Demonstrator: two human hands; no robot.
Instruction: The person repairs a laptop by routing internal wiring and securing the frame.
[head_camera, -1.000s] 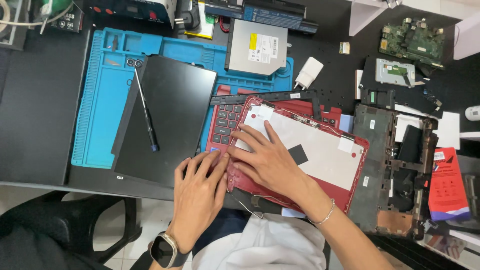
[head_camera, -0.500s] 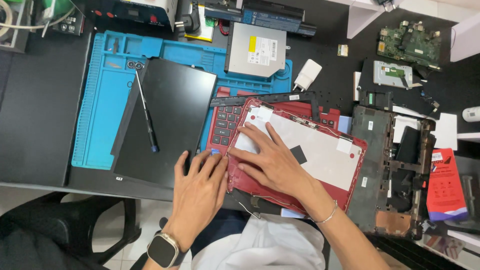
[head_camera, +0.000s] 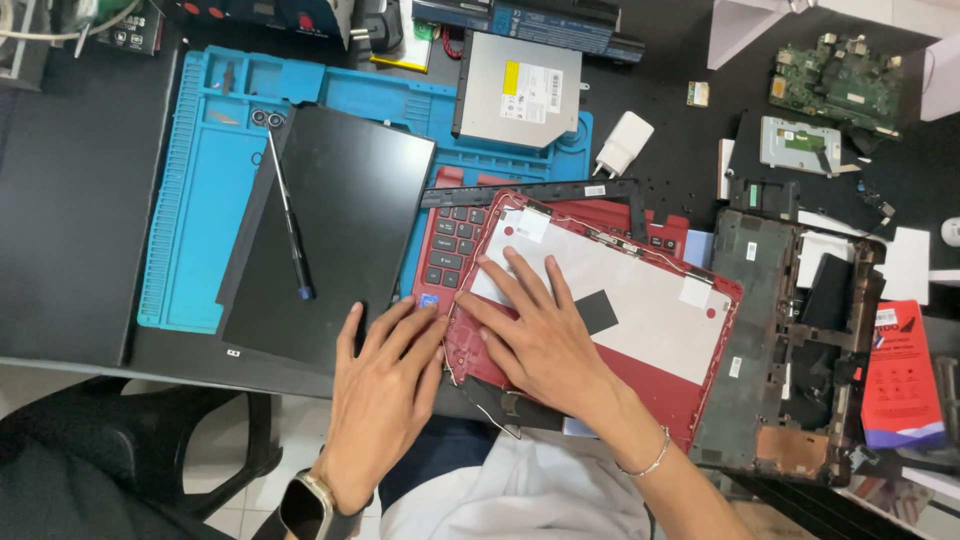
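Observation:
A red laptop lid shell (head_camera: 640, 310), its pale inner face up, lies tilted over a red keyboard deck (head_camera: 448, 245). My right hand (head_camera: 535, 330) rests flat on the shell's left part with fingers spread. My left hand (head_camera: 385, 390) lies flat at the deck's lower left corner, fingertips touching the shell's edge and the black panel (head_camera: 335, 235). Neither hand grips anything. A watch sits on my left wrist, a thin bracelet on my right.
A screwdriver (head_camera: 288, 225) lies on the black panel over a blue work mat (head_camera: 195, 215). A silver optical drive (head_camera: 520, 90), white charger (head_camera: 622, 143), dark laptop base (head_camera: 785, 350), green circuit board (head_camera: 838, 85) and red box (head_camera: 900, 375) surround them. A chair stands lower left.
Both hands stay flat on the laptop parts with only slight shifts. The camera view has drifted a little.

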